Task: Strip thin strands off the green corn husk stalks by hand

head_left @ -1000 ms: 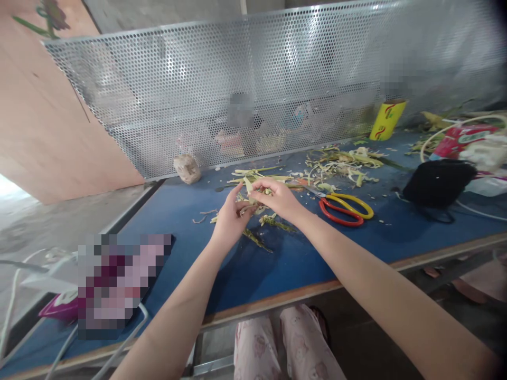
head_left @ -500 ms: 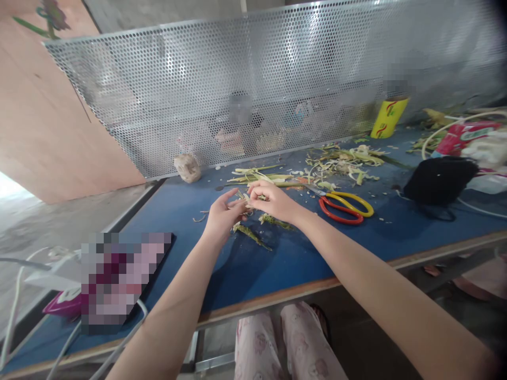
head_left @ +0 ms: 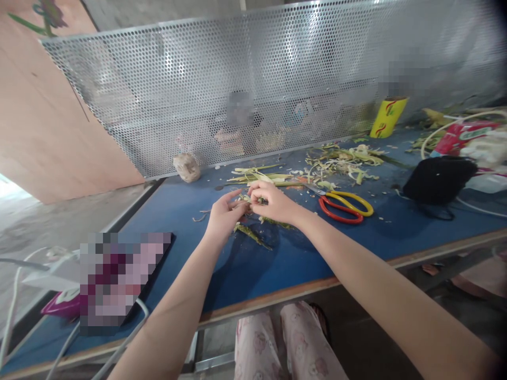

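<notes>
My left hand (head_left: pixel 223 217) and my right hand (head_left: pixel 274 203) meet over the blue table (head_left: pixel 253 279), fingertips almost touching. Both are closed in a pinch; the small piece between them is mostly hidden by the fingers. Just below lies a green, scaly-looking plant tip (head_left: pixel 252 236), and a second green tip (head_left: pixel 279 224) is partly covered by my right hand. Long pale-green leaf strips (head_left: pixel 253 176) lie behind my fingers. Scissors (head_left: pixel 344 215) with one red and one yellow handle rest to the right of my right hand.
A heap of plant peelings (head_left: pixel 348 161) spreads at the back right, near a yellow cylinder (head_left: pixel 388 119). A black pouch (head_left: pixel 439 179) lies at right. A perforated metal screen (head_left: pixel 217 79) borders the back, with a wrapped lump (head_left: pixel 187 168) before it. Cables (head_left: pixel 130 327) cross the left side.
A pale-green pointed piece seen between my fingers earlier no longer shows. My left hand has shifted slightly left and down, and the fingertips have drawn together in a pinch.
</notes>
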Motion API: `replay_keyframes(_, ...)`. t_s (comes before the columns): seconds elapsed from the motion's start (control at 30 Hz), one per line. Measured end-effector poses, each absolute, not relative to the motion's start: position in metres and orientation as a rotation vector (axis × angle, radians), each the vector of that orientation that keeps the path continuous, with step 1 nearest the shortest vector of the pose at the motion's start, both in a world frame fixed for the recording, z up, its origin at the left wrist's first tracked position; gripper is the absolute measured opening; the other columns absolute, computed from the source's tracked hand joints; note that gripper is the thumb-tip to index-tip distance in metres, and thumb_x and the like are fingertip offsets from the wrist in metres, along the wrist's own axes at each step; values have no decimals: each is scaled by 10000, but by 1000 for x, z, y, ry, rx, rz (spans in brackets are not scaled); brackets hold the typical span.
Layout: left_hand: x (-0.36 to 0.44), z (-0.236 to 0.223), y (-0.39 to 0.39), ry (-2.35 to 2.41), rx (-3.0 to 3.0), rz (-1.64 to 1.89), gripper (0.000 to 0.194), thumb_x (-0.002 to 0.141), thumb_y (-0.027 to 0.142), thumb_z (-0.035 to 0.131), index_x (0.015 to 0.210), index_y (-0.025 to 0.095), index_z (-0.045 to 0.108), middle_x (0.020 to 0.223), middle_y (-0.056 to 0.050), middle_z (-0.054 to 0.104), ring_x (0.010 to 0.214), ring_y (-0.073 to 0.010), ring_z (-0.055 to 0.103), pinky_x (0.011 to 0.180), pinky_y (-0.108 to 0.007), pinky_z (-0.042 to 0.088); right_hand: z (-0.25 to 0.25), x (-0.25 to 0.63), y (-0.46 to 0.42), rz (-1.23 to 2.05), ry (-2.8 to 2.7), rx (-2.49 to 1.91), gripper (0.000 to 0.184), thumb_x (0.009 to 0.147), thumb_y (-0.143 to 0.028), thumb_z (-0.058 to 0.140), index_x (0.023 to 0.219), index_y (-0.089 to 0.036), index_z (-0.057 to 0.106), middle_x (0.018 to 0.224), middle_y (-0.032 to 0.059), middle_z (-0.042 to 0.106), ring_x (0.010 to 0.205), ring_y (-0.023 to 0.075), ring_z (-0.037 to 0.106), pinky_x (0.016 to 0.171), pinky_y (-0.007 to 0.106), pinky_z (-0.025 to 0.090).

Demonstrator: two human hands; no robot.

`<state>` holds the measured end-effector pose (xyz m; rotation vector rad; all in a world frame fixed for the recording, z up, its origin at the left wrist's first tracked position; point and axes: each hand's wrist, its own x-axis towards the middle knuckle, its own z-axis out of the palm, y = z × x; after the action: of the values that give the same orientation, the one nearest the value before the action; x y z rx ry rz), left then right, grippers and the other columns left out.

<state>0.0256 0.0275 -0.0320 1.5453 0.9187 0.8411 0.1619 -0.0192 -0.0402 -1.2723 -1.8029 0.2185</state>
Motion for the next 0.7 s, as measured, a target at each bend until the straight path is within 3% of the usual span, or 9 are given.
replay_keyframes(0.33, 24, -33, 28, 943, 1630, 852, 551, 593, 217, 633, 1117, 101, 512, 785, -64, 668, 607, -119, 590, 522, -217, 477, -43, 162, -17, 170, -1810, -1298, 142, 693, -123, 520, 581, -173, 451, 899, 59, 483, 945, 188, 456, 884, 355, 324)
replay_keyframes(0.53, 23, -32, 29, 966, 1604, 870, 543, 578, 220, 640, 1089, 76, 527, 624, -27, 634, 522, -96, 554, 419, -162, 360, -44, 162, -15, 170, -1883, -1255, 129, 732, -163, 525, 622, -173, 460, 894, 58, 491, 916, 173, 464, 866, 336, 343)
replay_keyframes(0.7, 23, -33, 28, 942, 1591, 877, 542, 583, 211, 631, 1092, 62, 515, 632, -32, 627, 517, -97, 540, 410, -173, 351, -45, 161, -16, 132, -1872, -1312, 128, 718, -139, 538, 617, -169, 465, 890, 61, 488, 928, 180, 454, 870, 344, 341)
